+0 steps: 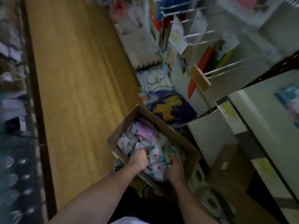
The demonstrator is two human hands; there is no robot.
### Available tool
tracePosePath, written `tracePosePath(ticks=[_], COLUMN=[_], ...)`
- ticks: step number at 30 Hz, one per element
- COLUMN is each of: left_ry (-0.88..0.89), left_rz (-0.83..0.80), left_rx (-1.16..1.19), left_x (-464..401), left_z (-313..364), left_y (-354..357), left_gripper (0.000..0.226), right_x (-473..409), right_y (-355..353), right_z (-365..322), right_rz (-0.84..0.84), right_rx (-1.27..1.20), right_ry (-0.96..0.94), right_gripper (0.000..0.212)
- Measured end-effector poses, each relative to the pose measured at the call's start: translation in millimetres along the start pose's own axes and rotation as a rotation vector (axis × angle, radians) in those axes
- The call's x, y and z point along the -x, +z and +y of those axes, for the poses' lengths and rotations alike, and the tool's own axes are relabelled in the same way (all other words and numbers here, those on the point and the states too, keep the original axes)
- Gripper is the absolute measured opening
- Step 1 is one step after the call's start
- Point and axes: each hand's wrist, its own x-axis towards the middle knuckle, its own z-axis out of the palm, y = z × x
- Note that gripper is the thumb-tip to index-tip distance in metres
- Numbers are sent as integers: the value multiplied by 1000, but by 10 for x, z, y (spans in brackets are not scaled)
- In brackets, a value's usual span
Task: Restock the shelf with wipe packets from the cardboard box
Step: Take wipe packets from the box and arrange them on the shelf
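Down inside the cardboard box on the wooden floor, our left hand and right hand each curl a grip into the loose wipe packets; blur hides which packet. White shelf stands just beside, right.

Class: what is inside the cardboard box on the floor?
The box holds a heap of wipe packets, white and lilac. Both hands, left and right, reach in among them. Lower layers and the box bottom are covered.
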Motion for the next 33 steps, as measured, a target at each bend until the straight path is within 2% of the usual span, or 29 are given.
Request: tracePosePath(ticks=[4, 8, 12, 18, 24, 29, 33], left_ry=[-42, -117, -156, -141, -240, -336, -390], left_rz=[-13, -67, -137, -209, -199, -176, -317], left_rx=[128, 153, 132, 135, 114, 207, 343], left_x=[-125, -396, -634, -876, -924, -967, -984], left_z=[-90, -145, -246, -277, -368, -343, -401], left_y=[370, 603, 869, 1198, 1394, 1287, 1175], left_gripper=[4, 16, 21, 33, 28, 37, 31], right_x=[-185, -415, -584, -698, -763, -819, -807], right_y=[49, 236, 452, 684, 872, 905, 816], right_z=[82, 171, 318, 555, 657, 670, 674], right_rz=[-64, -139, -127, -284, -271, -254, -311], right_rx=[5, 24, 29, -126, -402, -429, -605], right_ry=[34, 62, 137, 217, 411, 429, 416], right_gripper=[49, 49, 45, 43, 49, 11, 23])
